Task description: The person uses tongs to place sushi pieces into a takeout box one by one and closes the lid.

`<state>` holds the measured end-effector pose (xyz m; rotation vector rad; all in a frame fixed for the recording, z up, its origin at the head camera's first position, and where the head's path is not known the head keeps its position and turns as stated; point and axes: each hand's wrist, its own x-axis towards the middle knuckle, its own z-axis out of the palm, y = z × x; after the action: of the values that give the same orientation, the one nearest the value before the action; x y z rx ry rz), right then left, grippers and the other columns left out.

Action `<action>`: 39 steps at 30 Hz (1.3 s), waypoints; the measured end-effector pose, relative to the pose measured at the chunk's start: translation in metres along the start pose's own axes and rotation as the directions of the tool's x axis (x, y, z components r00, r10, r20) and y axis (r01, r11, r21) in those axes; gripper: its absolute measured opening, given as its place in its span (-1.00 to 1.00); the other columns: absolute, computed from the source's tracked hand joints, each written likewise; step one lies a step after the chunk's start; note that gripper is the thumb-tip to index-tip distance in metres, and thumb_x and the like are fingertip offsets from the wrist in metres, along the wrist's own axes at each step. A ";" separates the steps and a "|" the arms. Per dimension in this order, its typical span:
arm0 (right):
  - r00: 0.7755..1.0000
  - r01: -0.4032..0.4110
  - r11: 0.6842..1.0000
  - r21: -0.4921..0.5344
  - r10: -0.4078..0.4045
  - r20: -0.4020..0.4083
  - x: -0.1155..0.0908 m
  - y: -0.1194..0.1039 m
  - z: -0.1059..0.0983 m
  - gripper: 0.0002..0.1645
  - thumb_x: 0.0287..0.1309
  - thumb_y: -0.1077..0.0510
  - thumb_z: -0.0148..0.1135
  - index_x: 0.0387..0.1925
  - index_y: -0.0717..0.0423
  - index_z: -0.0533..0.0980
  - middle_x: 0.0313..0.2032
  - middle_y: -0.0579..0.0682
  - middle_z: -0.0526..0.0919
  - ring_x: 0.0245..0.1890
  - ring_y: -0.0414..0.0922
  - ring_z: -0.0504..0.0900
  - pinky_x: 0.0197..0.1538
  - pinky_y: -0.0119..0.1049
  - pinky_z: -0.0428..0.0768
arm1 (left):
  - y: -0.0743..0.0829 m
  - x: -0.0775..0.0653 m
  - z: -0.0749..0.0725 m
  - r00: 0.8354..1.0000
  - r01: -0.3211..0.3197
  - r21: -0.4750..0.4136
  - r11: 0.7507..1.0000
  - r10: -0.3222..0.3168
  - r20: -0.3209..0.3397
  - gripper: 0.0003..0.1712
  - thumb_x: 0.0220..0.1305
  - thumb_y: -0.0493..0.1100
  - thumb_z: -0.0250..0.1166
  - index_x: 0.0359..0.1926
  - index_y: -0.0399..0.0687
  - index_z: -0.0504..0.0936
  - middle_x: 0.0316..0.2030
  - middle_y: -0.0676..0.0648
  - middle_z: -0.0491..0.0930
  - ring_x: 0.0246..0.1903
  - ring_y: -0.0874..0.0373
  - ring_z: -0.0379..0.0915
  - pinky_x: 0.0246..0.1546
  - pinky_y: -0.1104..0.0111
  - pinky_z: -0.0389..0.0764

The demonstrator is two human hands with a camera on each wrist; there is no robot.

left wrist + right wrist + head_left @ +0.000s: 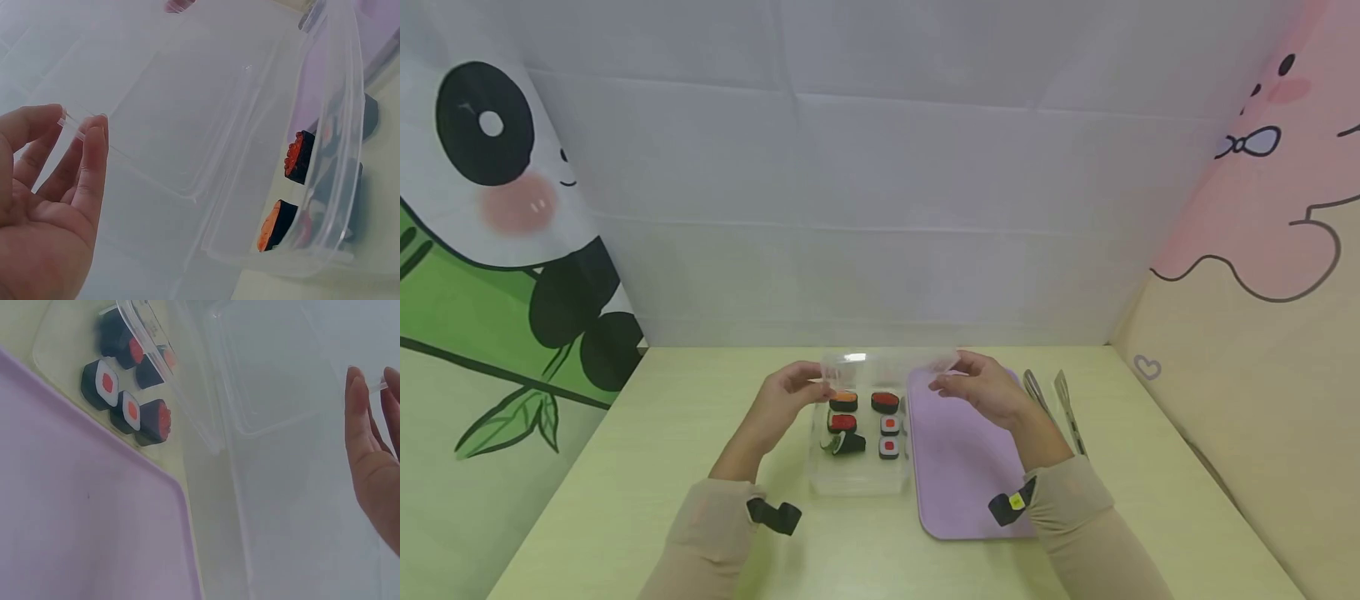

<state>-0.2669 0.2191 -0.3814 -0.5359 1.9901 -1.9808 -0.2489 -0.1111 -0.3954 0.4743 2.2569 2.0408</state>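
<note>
A clear plastic box point(859, 485) holds several sushi pieces. Among them are an orange-topped gunkan point(275, 226), a red-roe gunkan point(300, 157), a dark hand roll point(850, 443) and two small rolls with red centres, one being the nearer small roll point(889, 448). Over the box's far side the clear lid point(887, 364) is raised and tilted. My left hand point(784, 404) pinches the lid's left edge between thumb and fingers. At the opposite edge my right hand point(988, 390) pinches the lid, above the tray. Whether the lid is joined to the box, I cannot tell.
A purple tray point(962, 475) lies against the box's right side. Right of it are metal tongs point(1034, 387) and another slim metal utensil point(1067, 404), both partly behind the right arm. A pale cloth wall point(880, 275) closes off the table's far edge.
</note>
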 end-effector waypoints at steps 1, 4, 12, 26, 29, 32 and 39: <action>1.000 -0.007 1.000 0.000 0.007 0.001 -0.001 0.000 0.000 -0.48 0.28 0.40 0.12 0.20 0.57 0.26 -0.12 0.08 0.63 -0.04 0.01 0.61 0.13 -0.16 0.52 | -0.001 -0.001 0.000 1.000 -0.007 -0.012 1.000 0.007 0.006 -0.72 0.38 -0.32 0.19 0.05 -0.38 0.50 -0.11 -0.21 0.61 -0.14 0.02 0.60 0.02 0.25 0.56; 1.000 -0.009 0.999 0.038 0.009 -0.003 -0.003 0.001 0.000 -0.53 0.27 0.40 0.13 0.18 0.51 0.33 -0.09 0.07 0.63 -0.01 -0.01 0.61 0.16 -0.18 0.50 | -0.003 -0.003 0.002 1.000 -0.025 -0.040 0.999 0.026 0.013 -0.73 0.40 -0.31 0.16 0.05 -0.37 0.50 -0.07 -0.19 0.60 -0.06 -0.09 0.58 0.06 0.25 0.53; 0.994 0.048 0.979 0.197 -0.028 -0.102 -0.002 0.015 0.016 -0.69 0.33 0.36 0.02 0.03 0.40 0.53 0.12 0.14 0.52 0.09 -0.07 0.49 0.27 -0.09 0.34 | -0.013 -0.007 0.012 0.998 -0.027 -0.087 0.996 0.022 -0.062 -0.54 0.49 -0.10 0.07 0.17 -0.43 0.46 0.25 -0.25 0.41 0.27 -0.02 0.28 0.30 0.10 0.27; 0.901 -0.018 0.997 0.075 0.049 -0.430 0.012 0.039 0.075 -0.41 0.30 0.33 0.10 0.33 0.43 0.26 0.26 0.33 0.38 0.26 0.20 0.36 0.33 0.05 0.26 | -0.023 -0.014 0.034 0.971 0.142 0.115 0.983 -0.116 -0.207 -0.32 0.52 -0.05 -0.01 0.50 -0.23 0.03 0.47 -0.16 0.04 0.42 -0.04 -0.02 0.37 0.11 0.10; 0.883 -0.032 0.995 0.093 0.072 -0.463 0.013 0.041 0.083 -0.40 0.28 0.36 0.08 0.33 0.45 0.24 0.18 0.40 0.43 0.20 0.23 0.42 0.28 0.02 0.34 | -0.026 -0.014 0.031 0.961 0.187 0.138 0.973 -0.152 -0.232 -0.34 0.50 -0.10 -0.01 0.48 -0.26 0.07 0.44 -0.22 0.10 0.41 -0.10 -0.01 0.36 0.07 0.10; 0.877 -0.035 0.996 0.085 0.071 -0.475 0.015 0.044 0.089 -0.40 0.30 0.36 0.06 0.33 0.48 0.22 0.18 0.43 0.41 0.22 0.25 0.40 0.29 0.02 0.33 | -0.030 -0.012 0.026 0.956 0.207 0.164 0.965 -0.164 -0.242 -0.37 0.48 -0.14 0.01 0.46 -0.29 0.14 0.42 -0.25 0.15 0.40 -0.14 0.03 0.35 0.05 0.13; 0.866 -0.038 0.998 0.047 0.057 -0.497 0.024 0.046 0.094 -0.40 0.33 0.30 0.07 0.32 0.50 0.22 0.27 0.43 0.31 0.28 0.25 0.31 0.34 0.03 0.24 | -0.040 -0.002 0.014 0.958 0.212 0.168 0.963 -0.171 -0.230 -0.40 0.47 -0.16 -0.01 0.43 -0.33 0.19 0.39 -0.29 0.20 0.38 -0.18 0.06 0.33 0.00 0.16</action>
<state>-0.2491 0.1241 -0.4273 0.0545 2.2111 -2.2905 -0.2510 -0.1008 -0.4367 0.0377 2.5213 1.8687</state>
